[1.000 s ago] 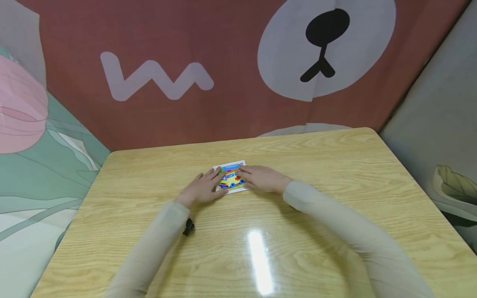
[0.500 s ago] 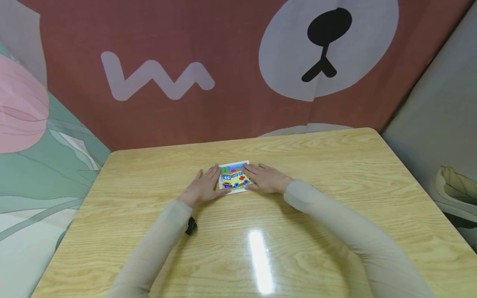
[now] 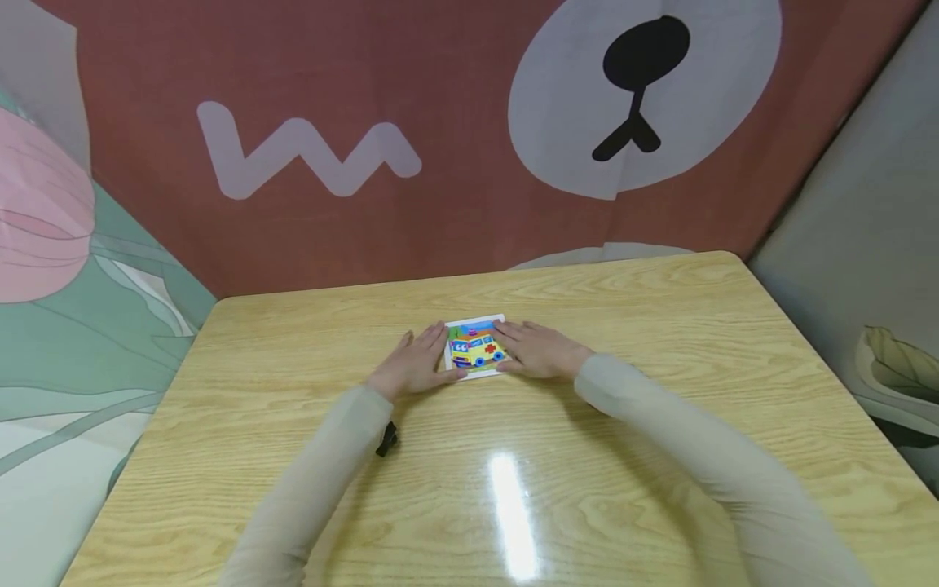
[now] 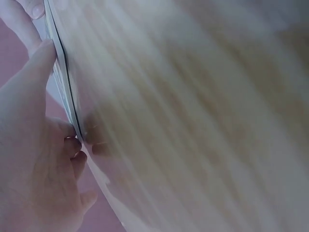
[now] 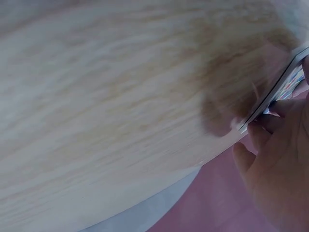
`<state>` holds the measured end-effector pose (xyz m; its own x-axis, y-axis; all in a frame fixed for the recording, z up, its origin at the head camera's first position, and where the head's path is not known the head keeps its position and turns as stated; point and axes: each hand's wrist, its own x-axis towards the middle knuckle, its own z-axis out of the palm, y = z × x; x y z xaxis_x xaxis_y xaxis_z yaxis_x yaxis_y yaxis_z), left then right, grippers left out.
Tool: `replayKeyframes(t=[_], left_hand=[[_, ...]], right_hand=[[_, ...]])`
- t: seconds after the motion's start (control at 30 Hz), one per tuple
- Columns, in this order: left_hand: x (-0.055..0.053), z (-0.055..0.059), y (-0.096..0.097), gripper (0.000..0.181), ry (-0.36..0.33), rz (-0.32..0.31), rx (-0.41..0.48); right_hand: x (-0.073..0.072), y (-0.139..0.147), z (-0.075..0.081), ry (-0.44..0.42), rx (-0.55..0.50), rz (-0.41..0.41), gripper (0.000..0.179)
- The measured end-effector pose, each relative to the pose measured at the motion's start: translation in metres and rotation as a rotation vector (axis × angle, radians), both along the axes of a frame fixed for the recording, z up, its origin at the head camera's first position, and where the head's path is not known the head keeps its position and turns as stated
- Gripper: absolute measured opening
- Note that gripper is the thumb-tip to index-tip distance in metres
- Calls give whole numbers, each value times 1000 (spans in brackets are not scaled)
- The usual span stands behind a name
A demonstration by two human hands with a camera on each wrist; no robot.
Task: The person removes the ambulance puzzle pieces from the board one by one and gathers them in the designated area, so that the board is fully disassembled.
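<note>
A small flat picture board (image 3: 477,346) with a white border lies on the wooden table, showing a yellow cartoon ambulance with a red cross. Along its left edge lie the straight fingers of my left hand (image 3: 420,361), the thumb reaching over the near border. My right hand (image 3: 546,350) has its outstretched fingers over the right side, hiding part of that border, with the thumb by the near corner. In the left wrist view the left thumb touches the board's thin edge (image 4: 65,72). Fingertips of the right hand meet the board (image 5: 277,92) in the right wrist view.
The wood-grain table (image 3: 293,342) has a bright light reflection (image 3: 512,514) near its front. A black device (image 3: 387,439) shows beneath the left wrist. Behind the table hangs a red-brown printed cloth (image 3: 352,236), with a grey one (image 3: 851,244) on the right.
The picture board has slid right across the table, both hands moving with it. My left fingers have drawn back from over the picture to its left edge, uncovering more of the ambulance.
</note>
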<state>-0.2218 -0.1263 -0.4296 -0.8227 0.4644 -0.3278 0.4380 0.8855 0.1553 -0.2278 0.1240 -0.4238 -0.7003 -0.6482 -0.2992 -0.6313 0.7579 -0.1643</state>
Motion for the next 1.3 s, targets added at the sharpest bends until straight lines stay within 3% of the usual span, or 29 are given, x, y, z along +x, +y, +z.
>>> replayKeyframes(t=[0.6,0.87,1.0,1.1,1.3], left_hand=[[-2,1,8,96,-24,-39,-2],[-1,3,8,98,-35,-37,10],[-1,3,7,98,-44,-33,11],[-1,3,7,97,-56,-30,5],[-1,3,7,96,-69,-29,1]], right_hand=[[9,12,-3,-5,-24,-50,71],[6,7,6,-14,-55,-54,71],[0,-3,9,-35,-162,-133,61],[-4,-14,10,-72,-298,-224,48],[-14,-36,12,-214,-541,-391,39]])
